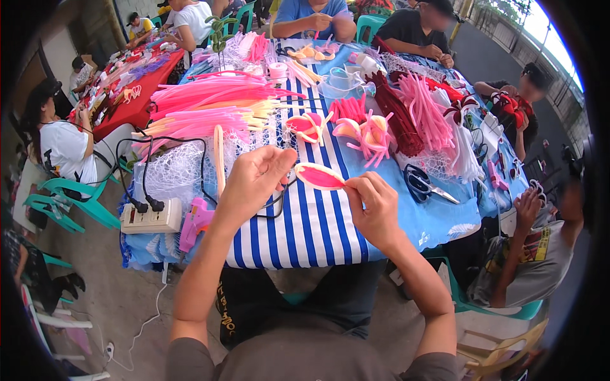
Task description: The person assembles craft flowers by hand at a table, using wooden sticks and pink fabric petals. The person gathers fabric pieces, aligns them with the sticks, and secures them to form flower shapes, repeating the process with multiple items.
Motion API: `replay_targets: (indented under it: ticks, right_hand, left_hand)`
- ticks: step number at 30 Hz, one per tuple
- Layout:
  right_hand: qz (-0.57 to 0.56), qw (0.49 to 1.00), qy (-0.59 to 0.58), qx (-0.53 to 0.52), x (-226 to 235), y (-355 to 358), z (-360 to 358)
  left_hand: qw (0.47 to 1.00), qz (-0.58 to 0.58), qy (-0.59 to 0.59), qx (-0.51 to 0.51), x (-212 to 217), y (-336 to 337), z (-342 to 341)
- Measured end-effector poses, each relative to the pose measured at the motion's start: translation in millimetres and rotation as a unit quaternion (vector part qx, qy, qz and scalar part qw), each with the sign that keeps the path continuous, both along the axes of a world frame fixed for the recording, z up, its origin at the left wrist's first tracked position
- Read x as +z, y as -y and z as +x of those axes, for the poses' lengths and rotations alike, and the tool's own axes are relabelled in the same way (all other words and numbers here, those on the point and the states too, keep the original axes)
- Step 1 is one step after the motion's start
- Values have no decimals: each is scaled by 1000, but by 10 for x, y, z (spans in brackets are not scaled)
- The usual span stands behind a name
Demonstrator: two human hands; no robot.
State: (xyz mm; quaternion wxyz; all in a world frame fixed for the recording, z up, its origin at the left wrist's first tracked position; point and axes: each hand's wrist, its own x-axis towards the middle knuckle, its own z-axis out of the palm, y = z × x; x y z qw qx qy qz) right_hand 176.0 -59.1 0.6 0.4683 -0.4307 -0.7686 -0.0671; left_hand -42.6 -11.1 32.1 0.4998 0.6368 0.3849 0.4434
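My right hand (375, 206) pinches one pointed end of a petal (319, 177) made of fuzzy pipe cleaner, bright pink inside with a cream edge. The petal lies level above a blue-and-white striped cloth (298, 238). Close to its other end is my left hand (257, 178), with fingers curled together; anything between them is hidden. Just beyond the petal rests a pink and cream pipe-cleaner flower (307, 127). Further right sit more pink and cream petal pieces (368, 134). A cream pipe-cleaner bundle (219, 159) stands out beside my left hand.
Left of me are a pink glue gun (196, 223) and a power strip (151, 217) with black cords. Scissors (427, 185) lie to the right. Piles of pink pipe cleaners (216, 95) and a dark red bundle (397, 114) cover the far side. Several people sit around.
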Motion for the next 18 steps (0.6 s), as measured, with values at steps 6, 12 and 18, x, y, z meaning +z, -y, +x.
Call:
replay_targets:
  ticks: [6,12,18]
  right_hand:
    - [2,1000,29,11,-24,-25,-31]
    - [-14,1000,21,8,-6,3,-67]
    - [-28,1000,11,-5,15,7,-74]
  left_hand:
    - [979,73,-191,-6,64,-13,10]
    - [950,229,-195,80,21,89,156]
    - [859,430,-235,151,-51,84,271]
